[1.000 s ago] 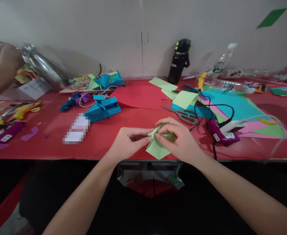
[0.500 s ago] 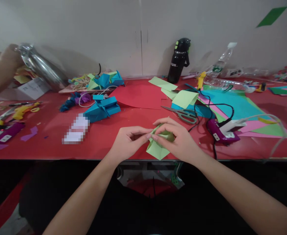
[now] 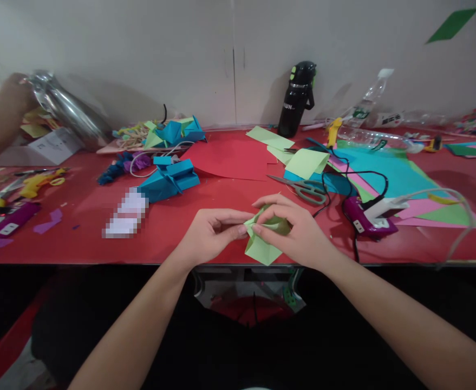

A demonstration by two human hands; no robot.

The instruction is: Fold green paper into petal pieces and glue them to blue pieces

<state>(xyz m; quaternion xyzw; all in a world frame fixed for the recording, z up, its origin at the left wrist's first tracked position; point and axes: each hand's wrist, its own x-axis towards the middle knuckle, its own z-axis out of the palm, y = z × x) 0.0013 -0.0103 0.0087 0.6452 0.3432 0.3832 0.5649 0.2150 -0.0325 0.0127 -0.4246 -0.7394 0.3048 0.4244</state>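
Observation:
A light green sheet of folded paper (image 3: 264, 251) is between my two hands at the table's front edge, one pointed corner facing me. My left hand (image 3: 215, 233) pinches its left edge between thumb and fingers. From the right, my right hand (image 3: 298, 227) grips the same paper, its thumb and curled fingers closed near the upper fold. Part of the paper is hidden behind the right fingers. Beyond my right hand lie grey-handled scissors (image 3: 311, 193) and a folded light green piece (image 3: 306, 163). Left of my hands sits a blue folded-paper model (image 3: 170, 179).
On the red table (image 3: 83, 227), a purple power strip (image 3: 367, 219) trails cables at right. A black bottle (image 3: 295, 103) stands at the back near coloured sheets (image 3: 396, 168). At far left, another person's hand (image 3: 14, 103) holds a metal flask (image 3: 69, 111).
My left hand has shifted slightly left along the paper, its fingertips a little farther from my right thumb. The green paper stays in nearly the same place.

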